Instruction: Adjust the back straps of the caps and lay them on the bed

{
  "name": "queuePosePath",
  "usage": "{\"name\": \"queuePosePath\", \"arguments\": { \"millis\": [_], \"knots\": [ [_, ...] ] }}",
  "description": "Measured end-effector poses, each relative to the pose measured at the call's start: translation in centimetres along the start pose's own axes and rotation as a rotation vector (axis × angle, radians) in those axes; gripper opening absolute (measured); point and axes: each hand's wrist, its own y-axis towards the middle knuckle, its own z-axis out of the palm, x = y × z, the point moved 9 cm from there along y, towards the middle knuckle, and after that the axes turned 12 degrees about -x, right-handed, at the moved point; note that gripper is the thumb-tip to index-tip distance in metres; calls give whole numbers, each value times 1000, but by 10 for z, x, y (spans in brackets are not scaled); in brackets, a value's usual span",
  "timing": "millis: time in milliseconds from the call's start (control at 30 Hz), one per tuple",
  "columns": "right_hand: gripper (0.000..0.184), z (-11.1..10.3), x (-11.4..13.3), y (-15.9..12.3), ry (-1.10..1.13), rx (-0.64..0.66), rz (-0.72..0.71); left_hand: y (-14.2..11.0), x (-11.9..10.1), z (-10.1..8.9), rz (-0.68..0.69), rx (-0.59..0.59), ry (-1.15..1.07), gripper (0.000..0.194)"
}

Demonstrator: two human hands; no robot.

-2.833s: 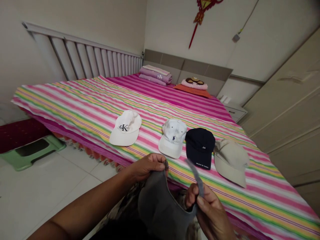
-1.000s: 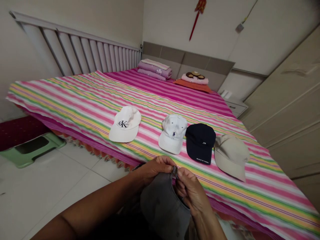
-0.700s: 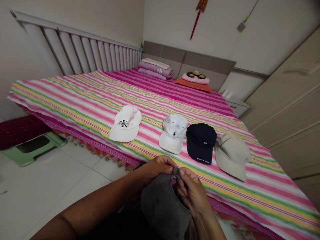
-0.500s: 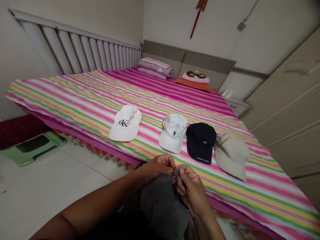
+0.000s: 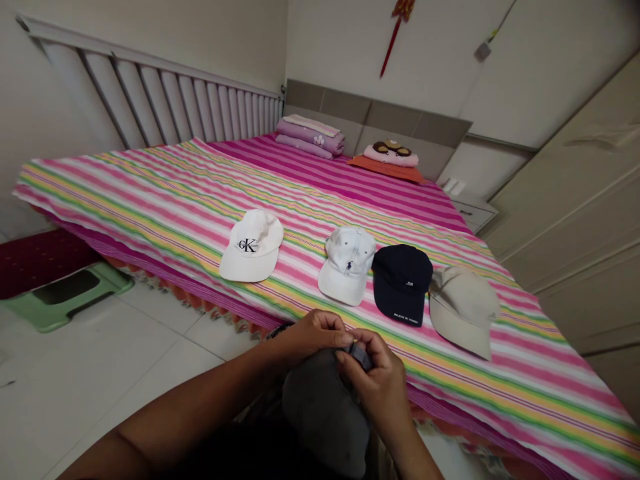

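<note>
A dark grey cap hangs over my lap, its strap end up between my two hands. My left hand pinches the cap near the strap, fingers closed. Facing it, my right hand grips the grey strap between thumb and fingers. Fingertips of both hands nearly meet; the buckle is hidden. On the bed ahead lie a white cap with black letters, a white cap with a small dark logo, a navy cap and a beige cap.
The caps rest on a striped sheet spread over the bed. Folded purple bedding and a pink folded item sit by the headboard. A green stool stands on the tiled floor at left, and a wardrobe at right.
My right hand has turned and shifted its grip along the strap, closer to my left hand. The cap's opening has narrowed from view. The caps on the bed have not moved.
</note>
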Motion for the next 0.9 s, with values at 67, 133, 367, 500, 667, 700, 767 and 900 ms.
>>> {"name": "queuePosePath", "arguments": {
  "millis": [67, 133, 367, 500, 667, 700, 767, 900],
  "knots": [
    [15, -3, 9, 0, -84, -26, -116, 0, -1, 0, 16, -1, 10, 22],
    [13, -6, 16, -1, -149, -43, -203, 0, -2, -1, 26, -5, 6, 21],
    [10, -9, 25, -2, -257, -45, -310, 0, -6, -4, -3, -38, -45, 22],
    [11, -11, 25, -3, -280, -27, -314, -4, -11, 2, -33, 12, -120, 22],
    [12, -13, 15, -3, -177, 10, -179, -5, -15, 4, -49, 54, -138, 22],
    [12, -12, 8, -1, -100, 39, -83, -4, -15, 4, -53, 63, -141, 23],
    [17, -2, -7, -1, 126, 150, 166, -3, -17, 6, -56, 87, -133, 23],
    [26, 17, -13, -5, 548, 357, 539, 1, -22, 9, -53, 96, -85, 21]
  ]
}}
